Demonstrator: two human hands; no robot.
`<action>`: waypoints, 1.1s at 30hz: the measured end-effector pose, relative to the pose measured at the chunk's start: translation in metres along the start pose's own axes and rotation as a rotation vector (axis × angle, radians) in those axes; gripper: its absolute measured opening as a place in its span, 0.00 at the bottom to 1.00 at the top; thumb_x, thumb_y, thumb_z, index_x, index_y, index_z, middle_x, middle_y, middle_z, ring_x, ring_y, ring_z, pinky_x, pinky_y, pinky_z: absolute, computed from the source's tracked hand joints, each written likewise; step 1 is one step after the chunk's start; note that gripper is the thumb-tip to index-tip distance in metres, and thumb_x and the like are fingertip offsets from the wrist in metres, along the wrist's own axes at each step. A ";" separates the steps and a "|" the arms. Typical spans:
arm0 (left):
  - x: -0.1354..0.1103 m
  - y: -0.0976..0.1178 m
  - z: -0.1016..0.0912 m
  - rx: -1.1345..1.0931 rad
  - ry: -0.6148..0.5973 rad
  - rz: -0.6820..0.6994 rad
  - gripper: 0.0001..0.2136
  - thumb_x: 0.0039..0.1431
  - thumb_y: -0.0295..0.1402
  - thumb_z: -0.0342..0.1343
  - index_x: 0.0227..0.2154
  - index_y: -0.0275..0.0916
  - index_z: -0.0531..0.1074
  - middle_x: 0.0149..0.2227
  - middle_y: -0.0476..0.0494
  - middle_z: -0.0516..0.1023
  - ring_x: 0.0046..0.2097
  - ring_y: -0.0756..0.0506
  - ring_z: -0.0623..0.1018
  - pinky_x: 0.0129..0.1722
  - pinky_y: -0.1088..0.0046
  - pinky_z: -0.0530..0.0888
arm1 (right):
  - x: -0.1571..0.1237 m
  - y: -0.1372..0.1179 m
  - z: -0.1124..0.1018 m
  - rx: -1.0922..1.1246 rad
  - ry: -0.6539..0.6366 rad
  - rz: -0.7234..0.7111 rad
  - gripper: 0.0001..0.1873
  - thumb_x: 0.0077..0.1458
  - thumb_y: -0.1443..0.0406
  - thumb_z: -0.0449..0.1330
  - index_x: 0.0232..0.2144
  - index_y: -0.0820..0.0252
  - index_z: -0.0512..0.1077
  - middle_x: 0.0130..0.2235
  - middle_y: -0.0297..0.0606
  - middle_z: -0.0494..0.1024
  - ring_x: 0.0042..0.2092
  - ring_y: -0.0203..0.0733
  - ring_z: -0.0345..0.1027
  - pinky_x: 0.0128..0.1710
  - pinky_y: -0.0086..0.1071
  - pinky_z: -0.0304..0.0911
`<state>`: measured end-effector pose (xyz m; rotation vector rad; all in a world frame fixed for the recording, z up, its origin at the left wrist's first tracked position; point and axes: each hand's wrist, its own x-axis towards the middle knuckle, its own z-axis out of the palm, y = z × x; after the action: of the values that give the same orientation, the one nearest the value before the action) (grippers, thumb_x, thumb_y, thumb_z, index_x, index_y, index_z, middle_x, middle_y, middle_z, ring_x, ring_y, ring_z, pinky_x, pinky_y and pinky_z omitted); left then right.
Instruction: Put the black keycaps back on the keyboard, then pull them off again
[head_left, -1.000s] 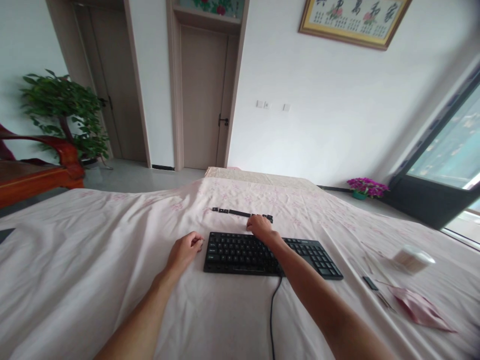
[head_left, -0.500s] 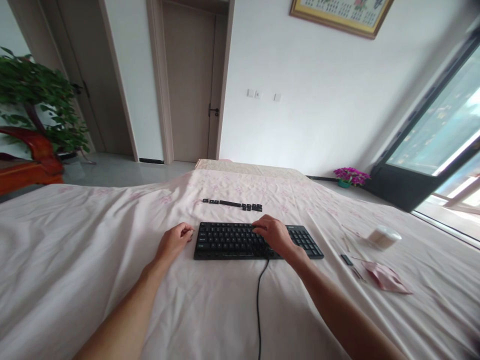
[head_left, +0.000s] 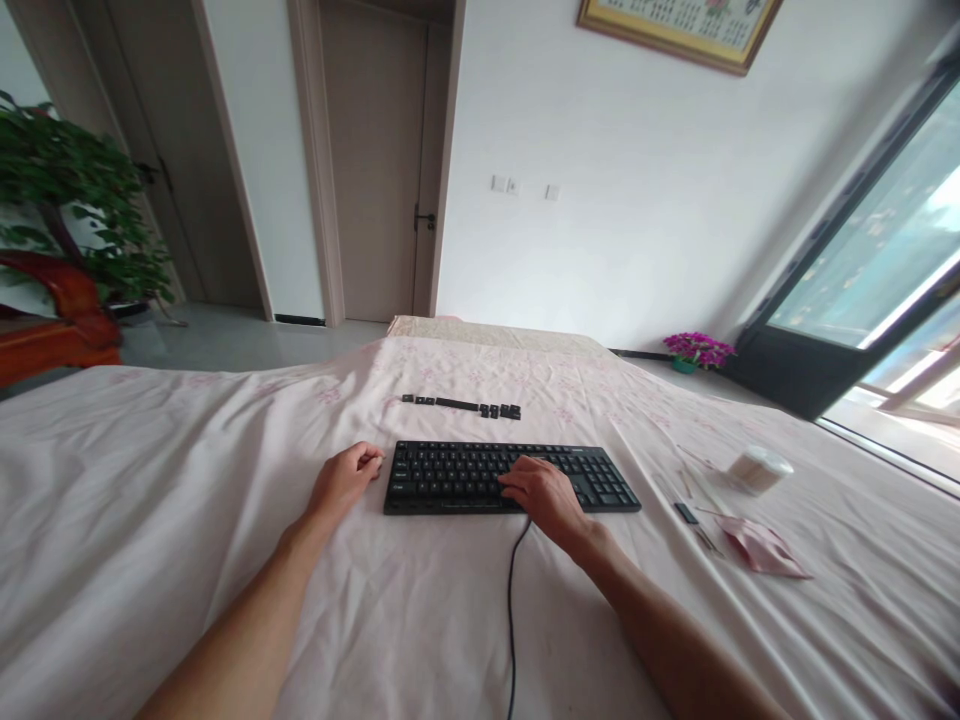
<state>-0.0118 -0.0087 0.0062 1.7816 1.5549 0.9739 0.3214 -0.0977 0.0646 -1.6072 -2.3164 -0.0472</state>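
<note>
A black keyboard [head_left: 450, 475] lies on a pale pink cloth [head_left: 187, 520], its cable [head_left: 511, 620] running toward me. My left hand [head_left: 341, 481] rests on the cloth just left of the keyboard, fingers curled in; I cannot see anything in it. My right hand [head_left: 544, 494] lies on the keyboard's near edge, right of centre, fingers bent down onto the keys, and whether they grip something is hidden. A row of loose black keycaps [head_left: 461, 405] lies on the cloth beyond the keyboard.
Right of the keyboard lie a white round container [head_left: 759, 467], a small black piece [head_left: 685, 513], thin sticks and a pink crumpled cloth [head_left: 761, 547]. A potted plant [head_left: 67, 210], a wooden seat [head_left: 52, 335], doors and a glass door stand around the room.
My right hand drew back from the keycap row to the keyboard's near edge. The left hand stayed beside the keyboard. The view shifted slightly.
</note>
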 end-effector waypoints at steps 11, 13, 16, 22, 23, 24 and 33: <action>-0.001 0.003 0.000 -0.005 -0.005 -0.016 0.11 0.52 0.40 0.52 0.34 0.42 0.73 0.30 0.50 0.80 0.34 0.47 0.79 0.36 0.76 0.71 | 0.001 -0.008 -0.001 -0.126 -0.075 0.001 0.11 0.61 0.60 0.55 0.36 0.51 0.77 0.33 0.35 0.74 0.38 0.39 0.66 0.39 0.31 0.53; 0.000 0.002 0.000 -0.011 -0.003 -0.017 0.10 0.52 0.40 0.52 0.34 0.42 0.73 0.30 0.49 0.80 0.34 0.47 0.79 0.36 0.76 0.71 | 0.000 -0.008 -0.001 -0.132 -0.074 0.021 0.11 0.62 0.60 0.55 0.36 0.51 0.77 0.33 0.35 0.74 0.37 0.39 0.66 0.39 0.31 0.52; 0.000 0.002 0.000 -0.012 -0.002 -0.020 0.10 0.52 0.40 0.52 0.34 0.42 0.73 0.30 0.49 0.80 0.33 0.47 0.79 0.36 0.76 0.71 | -0.001 -0.013 -0.002 -0.182 -0.086 0.013 0.11 0.62 0.61 0.54 0.34 0.52 0.77 0.33 0.35 0.73 0.37 0.39 0.65 0.38 0.32 0.51; -0.001 0.004 -0.001 -0.001 -0.001 -0.016 0.10 0.52 0.40 0.52 0.34 0.42 0.73 0.30 0.50 0.80 0.33 0.47 0.79 0.36 0.76 0.71 | -0.008 -0.026 -0.009 -0.249 -0.096 -0.001 0.15 0.63 0.69 0.49 0.42 0.53 0.74 0.34 0.38 0.72 0.39 0.41 0.62 0.37 0.33 0.49; -0.002 0.004 -0.001 0.001 -0.001 -0.011 0.10 0.53 0.40 0.52 0.33 0.42 0.73 0.30 0.50 0.80 0.33 0.47 0.79 0.36 0.77 0.71 | -0.010 -0.027 -0.010 -0.257 -0.100 0.004 0.16 0.62 0.70 0.49 0.45 0.52 0.73 0.35 0.39 0.72 0.40 0.42 0.61 0.37 0.34 0.48; -0.002 0.004 -0.002 0.000 -0.002 -0.006 0.10 0.53 0.40 0.52 0.33 0.42 0.73 0.31 0.50 0.80 0.33 0.47 0.79 0.36 0.77 0.70 | -0.011 -0.028 -0.010 -0.265 -0.106 0.010 0.17 0.61 0.71 0.49 0.47 0.52 0.72 0.35 0.40 0.72 0.40 0.42 0.60 0.37 0.34 0.48; -0.003 0.005 -0.001 0.003 0.003 -0.007 0.10 0.52 0.40 0.51 0.33 0.42 0.74 0.30 0.50 0.80 0.34 0.47 0.79 0.35 0.77 0.70 | -0.021 -0.027 -0.007 -0.263 -0.118 0.016 0.24 0.56 0.75 0.50 0.53 0.52 0.68 0.35 0.39 0.72 0.39 0.42 0.61 0.36 0.35 0.48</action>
<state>-0.0096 -0.0120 0.0103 1.7762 1.5650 0.9715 0.3046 -0.1279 0.0696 -1.7960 -2.4707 -0.2707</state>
